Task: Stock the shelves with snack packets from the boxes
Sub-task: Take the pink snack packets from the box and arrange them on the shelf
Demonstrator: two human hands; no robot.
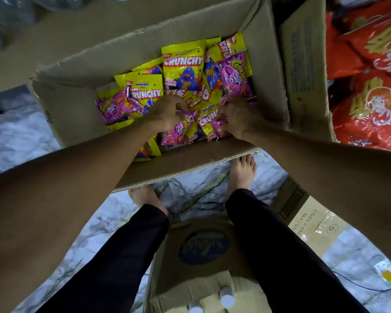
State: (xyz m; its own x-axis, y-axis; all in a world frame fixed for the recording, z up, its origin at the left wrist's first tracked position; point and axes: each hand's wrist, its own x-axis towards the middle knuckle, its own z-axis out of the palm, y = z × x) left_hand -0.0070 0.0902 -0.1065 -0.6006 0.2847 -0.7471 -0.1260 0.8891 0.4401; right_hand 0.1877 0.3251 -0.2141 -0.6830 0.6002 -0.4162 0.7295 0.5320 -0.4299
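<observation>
Open box [77,114] of packets [183,68]. The left hand [167,111] pinches a pink packet [178,134] at its far edge; the right hand [239,118], fingers [224,111] curled, grasps a second packet [220,128].

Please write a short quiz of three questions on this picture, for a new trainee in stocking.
1. True or false: the left hand and the right hand both reach into the open cardboard box.
2. The Crunchy packets are: A yellow, B green, C white.
3. Fill in: the large red snack bags lie to the ___ of the box.
Key: 1 true; 2 A; 3 right.
</observation>
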